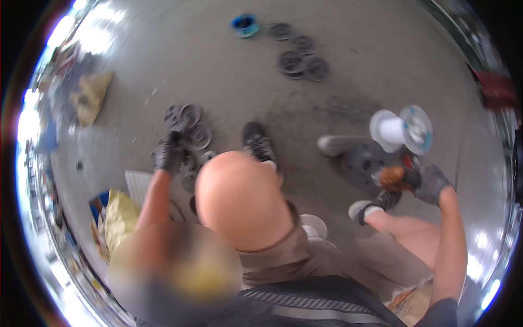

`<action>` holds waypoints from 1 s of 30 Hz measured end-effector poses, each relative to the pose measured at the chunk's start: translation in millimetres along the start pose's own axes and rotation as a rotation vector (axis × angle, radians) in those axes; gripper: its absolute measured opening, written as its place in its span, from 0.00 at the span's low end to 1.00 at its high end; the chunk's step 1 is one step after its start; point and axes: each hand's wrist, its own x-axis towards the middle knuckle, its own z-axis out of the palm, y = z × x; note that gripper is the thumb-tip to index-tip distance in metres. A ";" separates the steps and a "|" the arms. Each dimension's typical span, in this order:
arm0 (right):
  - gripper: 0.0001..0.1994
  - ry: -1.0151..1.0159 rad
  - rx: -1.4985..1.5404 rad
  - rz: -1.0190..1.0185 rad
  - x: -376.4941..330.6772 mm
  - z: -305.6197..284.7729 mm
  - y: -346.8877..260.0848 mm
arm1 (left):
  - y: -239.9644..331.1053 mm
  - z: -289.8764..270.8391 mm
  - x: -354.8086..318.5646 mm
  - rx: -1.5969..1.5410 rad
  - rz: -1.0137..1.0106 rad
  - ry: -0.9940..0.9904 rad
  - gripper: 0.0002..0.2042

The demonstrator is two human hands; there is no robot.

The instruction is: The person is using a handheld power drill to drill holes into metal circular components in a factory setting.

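My left hand (169, 152), in a black glove, rests on a pile of dark metal discs (190, 128) on the concrete floor. Its fingers curl over the discs, and whether it grips one is unclear. My right hand (433, 182), also in a black glove, is closed on a small orange-brown object (395, 177). It holds this just over the edge of a large dark round plate (360, 161) lying on the floor. A white spool (400, 131) stands right behind the plate. My bare knee (239, 196) fills the middle of the view.
More dark discs (298, 57) and a blue ring (245, 25) lie farther off. A black shoe (259, 143), a grey shoe (335, 144) and another shoe (376, 204) stand on the floor. Yellow bag (121, 215) and brown paper (90, 95) at left.
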 end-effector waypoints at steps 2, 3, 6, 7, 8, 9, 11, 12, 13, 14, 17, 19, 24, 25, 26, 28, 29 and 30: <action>0.17 -0.052 -0.031 -0.039 13.7 2.6 -0.5 | 54.6 -16.7 14.2 0.276 0.387 0.061 0.09; 0.16 -0.024 -0.047 -0.086 8.9 5.9 2.2 | 118.4 17.6 -10.1 0.484 0.426 -0.001 0.08; 0.15 -0.013 -0.038 -0.149 -13.0 10.5 9.9 | 237.4 113.7 -54.9 0.870 0.764 -0.256 0.11; 0.16 -0.048 -0.028 -0.170 -22.1 9.8 15.3 | 260.3 150.4 -58.3 0.964 0.882 -0.382 0.13; 0.16 -0.047 -0.013 -0.156 -25.9 11.3 17.1 | 270.3 191.8 -66.6 1.071 0.979 -0.500 0.16; 0.16 -0.073 0.033 -0.156 -25.9 10.9 14.7 | 278.6 224.8 -79.4 1.200 1.058 -0.604 0.18; 0.17 -0.136 0.067 -0.053 -55.2 10.6 38.7 | 259.0 325.1 -99.2 1.087 0.945 -0.856 0.21; 0.17 -0.151 0.077 -0.015 -66.1 19.7 55.6 | 241.9 377.8 -120.8 1.011 1.178 -1.009 0.22; 0.17 -0.064 0.073 -0.053 -62.6 24.9 58.3 | 239.6 405.5 -143.4 1.698 1.021 -0.875 0.25; 0.17 0.018 0.072 -0.088 -58.4 30.8 61.1 | 204.6 419.5 -130.5 1.765 1.113 -0.897 0.23; 0.16 0.162 0.176 -0.063 -76.9 33.7 80.7 | 68.3 481.1 -88.2 1.322 0.510 -1.019 0.19; 0.17 0.167 0.264 -0.014 -90.0 39.6 99.9 | 41.8 512.8 -116.6 1.316 0.562 -0.997 0.19; 0.21 0.176 0.415 0.002 -83.7 62.6 131.5 | -16.5 521.8 -99.8 1.224 0.580 -0.812 0.20; 0.22 0.191 0.452 0.005 -85.2 67.2 136.2 | -23.0 523.1 -101.8 1.256 0.665 -0.719 0.18; 0.23 0.206 0.488 0.005 -84.7 69.7 139.2 | -29.6 522.8 -100.7 1.252 0.653 -0.716 0.18; 0.23 0.211 0.512 0.009 -78.5 72.7 140.9 | -46.4 518.2 -96.1 1.116 0.548 -0.636 0.21; 0.24 0.224 0.542 0.022 -74.6 74.3 140.0 | -56.4 513.3 -96.6 1.120 0.536 -0.627 0.21; 0.24 0.219 0.543 0.008 -70.5 75.1 138.3 | -66.9 508.9 -99.7 1.089 0.703 -0.416 0.25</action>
